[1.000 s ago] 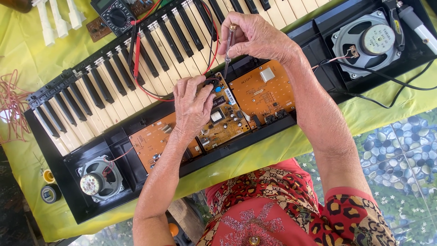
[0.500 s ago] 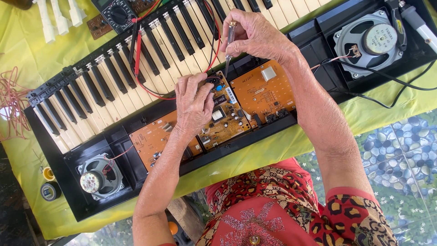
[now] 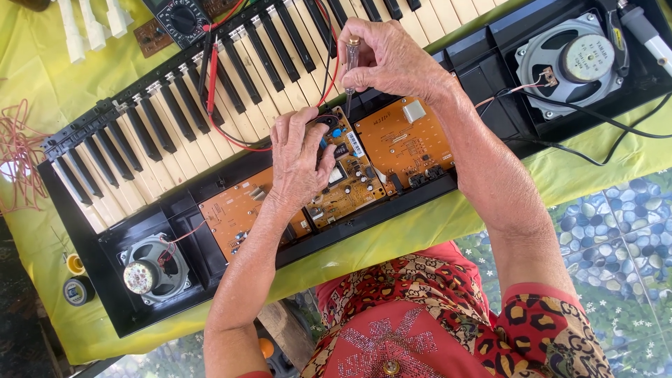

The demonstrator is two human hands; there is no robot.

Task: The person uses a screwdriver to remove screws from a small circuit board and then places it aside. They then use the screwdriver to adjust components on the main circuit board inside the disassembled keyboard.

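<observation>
An opened black electronic keyboard lies slantwise across a tabletop covered in yellow-green cloth, its white and black keys toward the far edge and its bare inside toward the person. The left hand rests palm down on the middle orange-brown circuit board, its grip narrow, fingertips pressed around a small black round part at the board's far end; whether it truly pinches that part I cannot tell. The right hand is closed around a slim screwdriver with a clear handle, held upright, its tip pointing down just beside the left fingertips at the edge of the keys. A second orange-brown circuit board with a grey square block lies right of the middle one, a third partly under the left wrist. Red and black test leads run over the keys from a dark multimeter at the far edge. A round grey speaker sits in the keyboard's left end, a larger one in its right end. Loose white keys lie near the far left corner, tape rolls by the left edge
</observation>
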